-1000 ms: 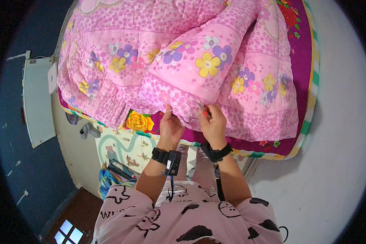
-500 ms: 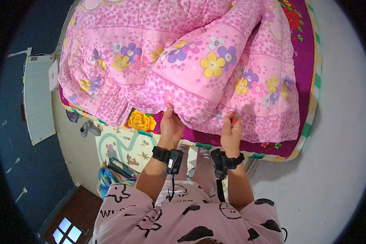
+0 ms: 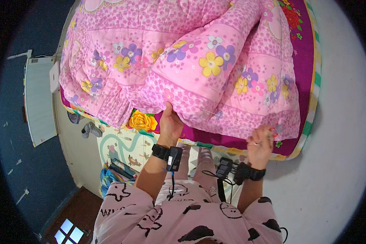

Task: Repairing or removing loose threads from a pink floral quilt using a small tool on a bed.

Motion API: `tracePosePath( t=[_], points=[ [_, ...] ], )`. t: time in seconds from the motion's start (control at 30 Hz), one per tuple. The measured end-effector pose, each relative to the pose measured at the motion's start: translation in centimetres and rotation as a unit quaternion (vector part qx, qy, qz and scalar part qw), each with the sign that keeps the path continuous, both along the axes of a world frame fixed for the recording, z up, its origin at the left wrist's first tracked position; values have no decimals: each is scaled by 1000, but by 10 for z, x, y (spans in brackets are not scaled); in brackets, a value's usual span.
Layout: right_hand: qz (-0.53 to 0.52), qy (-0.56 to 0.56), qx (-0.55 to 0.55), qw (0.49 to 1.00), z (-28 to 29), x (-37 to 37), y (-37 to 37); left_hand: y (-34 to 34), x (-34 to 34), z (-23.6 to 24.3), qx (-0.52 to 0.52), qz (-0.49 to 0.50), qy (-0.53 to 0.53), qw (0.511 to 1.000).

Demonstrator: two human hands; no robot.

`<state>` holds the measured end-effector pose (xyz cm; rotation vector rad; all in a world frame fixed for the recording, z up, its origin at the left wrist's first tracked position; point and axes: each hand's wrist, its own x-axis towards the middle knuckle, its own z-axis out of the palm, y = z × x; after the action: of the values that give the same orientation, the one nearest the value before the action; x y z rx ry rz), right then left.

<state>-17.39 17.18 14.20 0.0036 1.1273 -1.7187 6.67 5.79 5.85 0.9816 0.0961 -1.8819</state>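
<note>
A pink quilt (image 3: 150, 81) printed with yellow, purple and white flowers covers most of the bed, its near edge bunched and folded. My left hand (image 3: 171, 125) is closed on that edge, thumb on top and fingers tucked underneath. Off to the right, my right hand (image 3: 260, 144) is raised over the quilt's lower edge with its fingers curled together. A small reddish thing shows at its fingertips, too blurred to name. Between the hands a thin white thread (image 3: 209, 111) lies across the quilt's edge.
Under the quilt is a purple flowered bed sheet (image 3: 303, 81) with a green-and-white border. Grey shoes (image 3: 92, 130) sit on the floor at the left, beside a patterned mat (image 3: 118, 142). A white panel (image 3: 40, 101) leans at the dark wall. Straps and cables hang at both wrists.
My right hand has swung right and toward me, away from my left hand. My left hand keeps its hold on the quilt's edge.
</note>
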Motion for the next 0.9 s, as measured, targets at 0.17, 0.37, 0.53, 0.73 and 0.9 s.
tracePosePath(
  t=[0.17,0.37,0.53,0.73,0.9],
  points=[
    [-122,356,113,920,-30,-135,111,-10,10,-1,-27,17,12,999],
    [-110,304,172,931,-4,-147,113,-1,-5,8,-23,-75,26,997],
    [114,316,311,889,-33,-9,25,11,-26,12,28,-155,-75,985],
    [223,479,139,837,-45,86,-46,12,-30,16,9,-152,-67,986],
    [194,375,213,881,-65,80,-49,12,-29,12,7,-162,-61,985]
  ],
)
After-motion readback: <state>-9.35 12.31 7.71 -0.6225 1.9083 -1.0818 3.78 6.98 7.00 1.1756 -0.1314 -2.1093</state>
